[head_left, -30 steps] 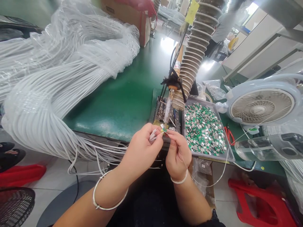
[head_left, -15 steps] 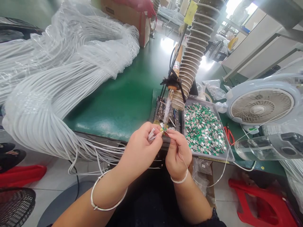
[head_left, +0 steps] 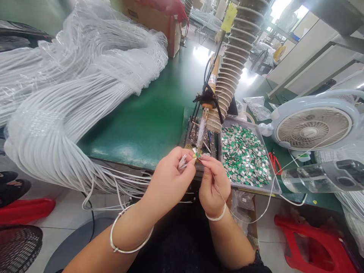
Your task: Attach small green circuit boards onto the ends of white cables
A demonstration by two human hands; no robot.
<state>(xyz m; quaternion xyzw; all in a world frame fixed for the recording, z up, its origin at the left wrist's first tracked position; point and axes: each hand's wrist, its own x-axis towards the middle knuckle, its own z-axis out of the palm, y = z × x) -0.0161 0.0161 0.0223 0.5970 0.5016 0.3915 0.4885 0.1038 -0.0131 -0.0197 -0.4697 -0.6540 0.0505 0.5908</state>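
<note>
Head cam: L hand (head_left: 170, 176) closed round white cables (head_left: 182, 162), small board (head_left: 197, 155) at its fingertips by iron (head_left: 201, 132) tip; R hand (head_left: 214, 185) pinches thin wire (head_left: 250, 224) btwn thumb & finger; parts tray (head_left: 250, 188) just beside.

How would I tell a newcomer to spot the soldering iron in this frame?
Find the thick ribbed hose slanting down over the green table. Just left of its lower end, the soldering iron points down toward the left hand and right hand. Unlike the hose, it is slim, with a tan handle, black binding and a silvery shaft.
</note>
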